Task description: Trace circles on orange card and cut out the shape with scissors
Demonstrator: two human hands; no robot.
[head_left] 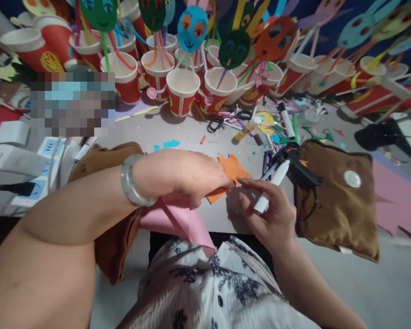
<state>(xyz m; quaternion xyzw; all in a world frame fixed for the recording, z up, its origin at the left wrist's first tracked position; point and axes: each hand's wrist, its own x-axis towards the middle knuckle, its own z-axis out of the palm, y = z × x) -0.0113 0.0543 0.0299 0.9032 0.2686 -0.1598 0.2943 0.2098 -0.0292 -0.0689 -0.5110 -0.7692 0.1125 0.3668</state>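
Note:
My left hand (188, 176), wearing a pale bangle, reaches across an orange paper cutout (233, 167). Its fingers are closed at the paper's edge, partly hidden by the back of the hand. A lower orange part (216, 195) shows beneath the fingertips. Under the left wrist lies a folded pink paper sheet (178, 219), hanging over the table edge. My right hand (272, 210) is beside the cutout, its index finger and thumb close to it. A white marker pen (262, 203) runs between that thumb and index finger, held loosely.
A black glue gun (299, 167) lies near a brown cushion-like pouch (339, 196). Behind are scissors (215, 123), a glue stick (245, 130) and paper scraps. Red-and-white paper cups (183, 91) with paper faces line the back. A power strip (41, 176) sits left.

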